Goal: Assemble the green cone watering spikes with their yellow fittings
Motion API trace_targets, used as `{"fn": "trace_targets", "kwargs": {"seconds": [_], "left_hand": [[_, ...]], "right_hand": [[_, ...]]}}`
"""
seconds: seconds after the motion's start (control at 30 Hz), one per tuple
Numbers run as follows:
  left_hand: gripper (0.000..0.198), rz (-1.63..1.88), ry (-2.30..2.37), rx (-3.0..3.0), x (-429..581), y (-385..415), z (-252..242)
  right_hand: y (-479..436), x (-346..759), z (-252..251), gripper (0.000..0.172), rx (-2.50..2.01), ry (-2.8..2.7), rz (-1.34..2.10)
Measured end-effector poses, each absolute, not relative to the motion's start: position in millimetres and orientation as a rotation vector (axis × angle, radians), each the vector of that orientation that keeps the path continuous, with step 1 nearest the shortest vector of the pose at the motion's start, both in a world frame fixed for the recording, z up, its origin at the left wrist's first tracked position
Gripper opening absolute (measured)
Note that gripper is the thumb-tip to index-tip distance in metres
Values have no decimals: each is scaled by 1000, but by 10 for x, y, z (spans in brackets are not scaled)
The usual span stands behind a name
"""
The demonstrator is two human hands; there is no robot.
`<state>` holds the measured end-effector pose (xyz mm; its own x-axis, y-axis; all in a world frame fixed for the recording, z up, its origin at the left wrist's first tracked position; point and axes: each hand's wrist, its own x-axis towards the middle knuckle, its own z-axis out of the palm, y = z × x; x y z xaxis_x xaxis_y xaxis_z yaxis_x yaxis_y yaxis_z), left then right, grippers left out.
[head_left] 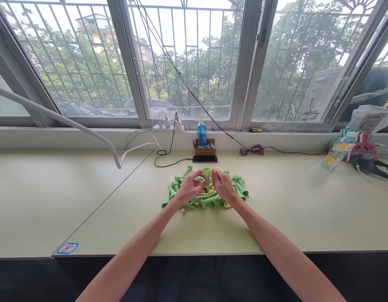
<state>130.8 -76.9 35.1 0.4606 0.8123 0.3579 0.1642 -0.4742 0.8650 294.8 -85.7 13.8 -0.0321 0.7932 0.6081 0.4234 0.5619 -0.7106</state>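
A pale green plastic watering spike (207, 173) stands upright between my hands, its wide threaded mouth facing up. The thumb and fingers of my left hand (191, 187) close on its body from the left. On the other side, my right hand (223, 183) has its fingers pressed together close beside the mouth; whatever they hold is hidden. Underneath lies a loose pile of similar green spikes (213, 203), pointing different ways, with several small yellow plastic pieces (228, 206) among them. One yellow piece (183, 212) sits apart at the pile's front left.
Behind the pile are a black phone (205, 159) on a cable and a small cardboard box (209, 151) with a blue-labelled bottle (202, 133). A white cable arches in from the left (87, 133). Bottles and clips (363, 147) crowd the right back.
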Motion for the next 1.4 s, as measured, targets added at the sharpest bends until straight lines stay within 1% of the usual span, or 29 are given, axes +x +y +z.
{"fn": "trace_targets", "kwargs": {"seconds": [0.17,0.3,0.33,0.47,0.6,0.9,1.4], "left_hand": [[43,1123,831,1887,1310,-737,324],[37,1167,829,1827,1307,-729,342],[40,1159,828,1804,1306,-730,351],[66,1014,834,1708,1304,-742,389],[74,913,825,1639,1298,-765,418],[76,829,808,1632,1287,-727,373],[70,848,801,1647,1253,-708,344]], "right_hand": [[-882,2948,169,41,-1050,-1610,348],[-890,2960,194,39,-1053,-1579,318],[-890,2963,197,38,-1051,-1573,314],[-893,2968,191,37,-1032,-1582,308],[-911,2963,179,36,-1004,-1644,303],[-954,2953,209,35,-958,-1774,305],[-946,2961,214,35,-943,-1792,378]]}}
